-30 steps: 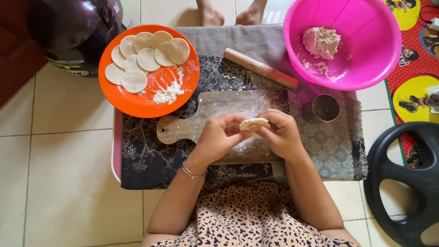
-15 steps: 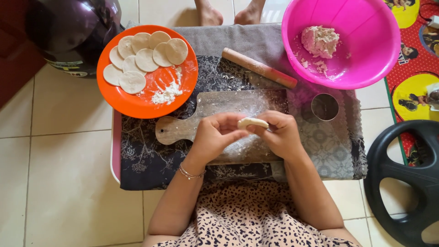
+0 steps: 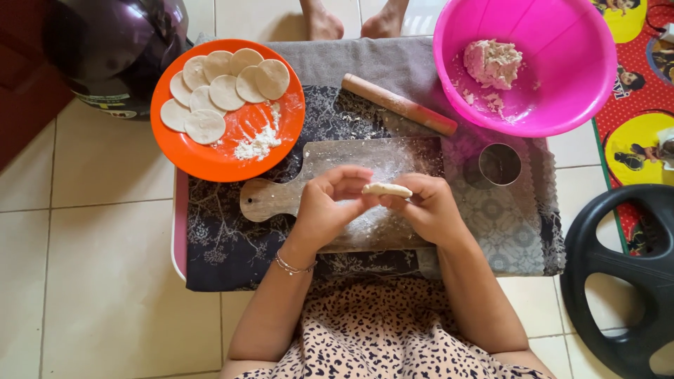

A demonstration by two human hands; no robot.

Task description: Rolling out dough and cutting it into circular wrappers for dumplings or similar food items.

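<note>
Left hand (image 3: 328, 208): fingers curled, fingertips pinched inward, thin bracelet at the wrist. Right hand (image 3: 430, 208): mirrored pose, fingertips meeting the left's at centre. Both forearms bare, angled up and inward from the body, wrists bent, hands level and close together.

A dark helmet (image 3: 112, 49) at top left carries a small pale sticker (image 3: 105, 105) along its lower edge; its print is unreadable.
</note>
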